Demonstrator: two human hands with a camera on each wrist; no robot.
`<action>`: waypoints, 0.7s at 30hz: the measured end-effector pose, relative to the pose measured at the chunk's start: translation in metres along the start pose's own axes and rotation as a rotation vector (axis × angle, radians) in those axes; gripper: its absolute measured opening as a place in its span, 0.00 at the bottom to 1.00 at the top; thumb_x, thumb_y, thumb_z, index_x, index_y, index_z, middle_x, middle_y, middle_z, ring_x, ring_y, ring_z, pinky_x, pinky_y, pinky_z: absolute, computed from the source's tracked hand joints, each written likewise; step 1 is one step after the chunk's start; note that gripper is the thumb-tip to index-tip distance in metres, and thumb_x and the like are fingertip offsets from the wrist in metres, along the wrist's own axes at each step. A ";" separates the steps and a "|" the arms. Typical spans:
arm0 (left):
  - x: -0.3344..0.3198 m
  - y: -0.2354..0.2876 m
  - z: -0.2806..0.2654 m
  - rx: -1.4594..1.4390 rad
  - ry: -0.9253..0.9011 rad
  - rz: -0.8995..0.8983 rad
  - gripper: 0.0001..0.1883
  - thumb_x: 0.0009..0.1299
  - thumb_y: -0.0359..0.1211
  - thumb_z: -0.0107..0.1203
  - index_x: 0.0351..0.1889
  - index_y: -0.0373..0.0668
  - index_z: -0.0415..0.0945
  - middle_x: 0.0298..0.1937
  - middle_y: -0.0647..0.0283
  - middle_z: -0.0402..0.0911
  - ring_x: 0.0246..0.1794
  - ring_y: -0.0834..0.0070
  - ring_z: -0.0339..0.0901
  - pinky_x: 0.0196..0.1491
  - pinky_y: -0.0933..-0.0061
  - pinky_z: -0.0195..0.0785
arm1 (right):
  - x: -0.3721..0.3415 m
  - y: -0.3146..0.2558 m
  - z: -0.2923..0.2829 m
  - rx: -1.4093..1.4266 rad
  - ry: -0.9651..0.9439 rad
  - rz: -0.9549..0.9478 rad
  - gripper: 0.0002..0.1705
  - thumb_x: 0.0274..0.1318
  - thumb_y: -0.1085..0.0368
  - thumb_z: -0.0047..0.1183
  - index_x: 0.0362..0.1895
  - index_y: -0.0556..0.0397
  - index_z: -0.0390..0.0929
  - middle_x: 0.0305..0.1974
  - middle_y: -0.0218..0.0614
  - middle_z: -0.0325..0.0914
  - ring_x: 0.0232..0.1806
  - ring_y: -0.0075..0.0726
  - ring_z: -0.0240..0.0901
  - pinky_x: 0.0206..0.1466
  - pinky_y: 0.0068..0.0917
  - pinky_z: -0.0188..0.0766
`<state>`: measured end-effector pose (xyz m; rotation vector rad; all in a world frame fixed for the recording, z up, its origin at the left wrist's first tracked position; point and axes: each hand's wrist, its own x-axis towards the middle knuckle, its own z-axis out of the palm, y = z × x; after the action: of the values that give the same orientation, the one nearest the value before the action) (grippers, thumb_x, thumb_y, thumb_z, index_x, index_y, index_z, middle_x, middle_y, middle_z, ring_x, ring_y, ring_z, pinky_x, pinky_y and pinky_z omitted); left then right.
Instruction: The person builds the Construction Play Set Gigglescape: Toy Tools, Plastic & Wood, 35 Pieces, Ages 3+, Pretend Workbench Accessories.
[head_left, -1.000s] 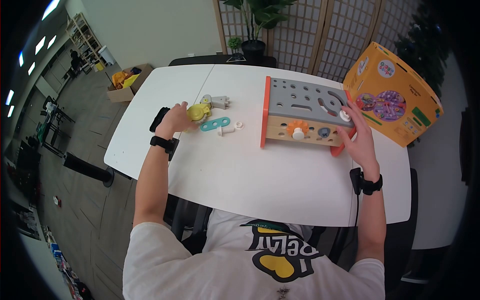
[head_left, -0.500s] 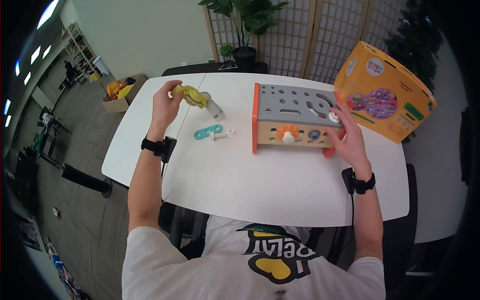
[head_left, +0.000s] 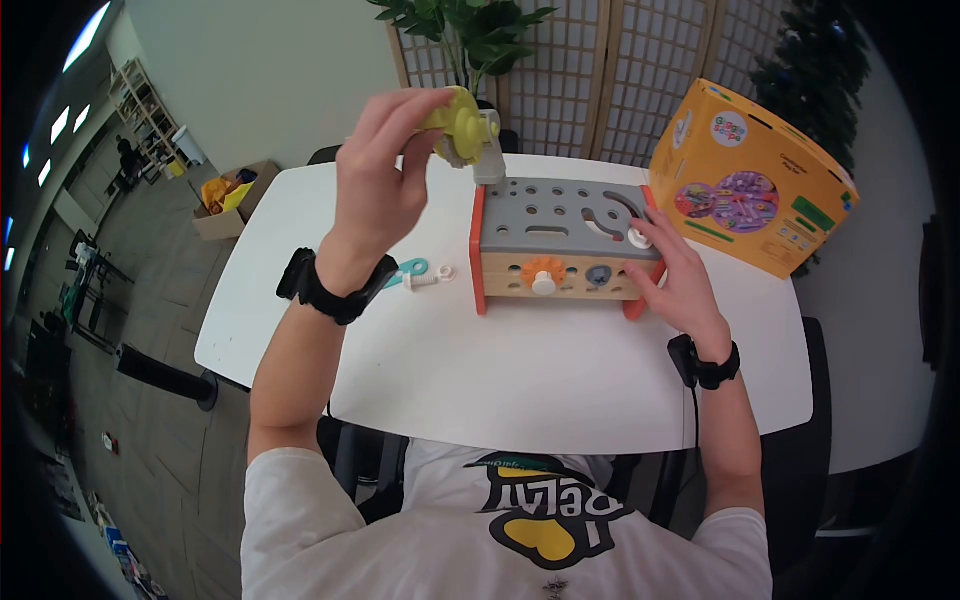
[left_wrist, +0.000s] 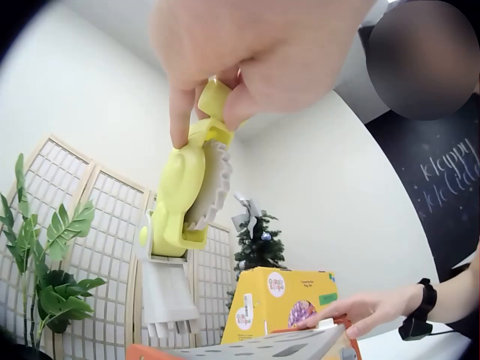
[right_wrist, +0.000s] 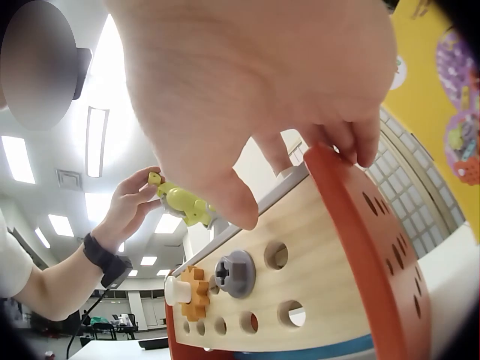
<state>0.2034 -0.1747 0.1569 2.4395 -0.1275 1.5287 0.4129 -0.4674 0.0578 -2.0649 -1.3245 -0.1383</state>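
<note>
A person seated at a white table (head_left: 500, 370) lifts a yellow toy (head_left: 462, 125) in the left hand (head_left: 375, 180), thumb and fingers pinching the tab at its upper end. The toy, fitted with a gray toothed wheel (left_wrist: 212, 187), is held in the air near the left end of a toy workbench (head_left: 510, 212), its gray end (left_wrist: 169, 296) pointing down; a narrow gap shows between that end and the gray top in the left wrist view.

The right hand (head_left: 683, 283) rests on the workbench's right end, fingers mostly straight and slightly apart, thumb lower at the wooden front, grasping no loose piece. A white knob (head_left: 639, 239) sits just beside the fingertips; whether they touch it, one cannot tell.

On the bench's front, an orange gear (head_left: 530, 268) carries a white peg (head_left: 543, 285), with a gray screw (head_left: 598, 277) to its right. Near the left forearm lie a teal strip (head_left: 412, 268), partly hidden by the wrist strap, a white bolt (head_left: 420, 281) and a white nut (head_left: 441, 273). A printed yellow box (head_left: 735, 170) stands behind the bench's right end, a folding screen (head_left: 560, 90) and a leafy plant (head_left: 490, 40) beyond
</note>
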 end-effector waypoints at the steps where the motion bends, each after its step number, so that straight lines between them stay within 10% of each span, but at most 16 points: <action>1: 0.001 0.003 0.007 0.015 0.023 0.071 0.22 0.67 0.12 0.56 0.58 0.38 0.81 0.52 0.55 0.83 0.52 0.61 0.82 0.52 0.69 0.82 | 0.000 0.000 -0.001 0.000 -0.005 0.001 0.32 0.60 0.61 0.63 0.69 0.50 0.74 0.77 0.52 0.61 0.80 0.57 0.56 0.75 0.42 0.64; 14: -0.012 0.029 0.025 0.145 -0.116 0.263 0.30 0.56 0.12 0.62 0.59 0.41 0.81 0.48 0.59 0.82 0.51 0.57 0.77 0.50 0.60 0.78 | 0.043 -0.061 -0.034 -0.240 -0.263 0.121 0.35 0.59 0.53 0.63 0.66 0.61 0.75 0.67 0.52 0.74 0.67 0.53 0.73 0.67 0.45 0.73; 21: -0.012 0.034 0.027 0.129 -0.160 0.268 0.29 0.57 0.13 0.62 0.59 0.42 0.82 0.49 0.60 0.82 0.50 0.57 0.77 0.50 0.59 0.78 | 0.120 -0.074 0.006 -0.173 -0.096 -0.290 0.38 0.60 0.52 0.63 0.69 0.61 0.72 0.60 0.52 0.81 0.64 0.55 0.76 0.67 0.42 0.74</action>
<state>0.2141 -0.2148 0.1410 2.7390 -0.4134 1.4820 0.4066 -0.3527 0.1394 -2.0294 -1.7207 -0.2924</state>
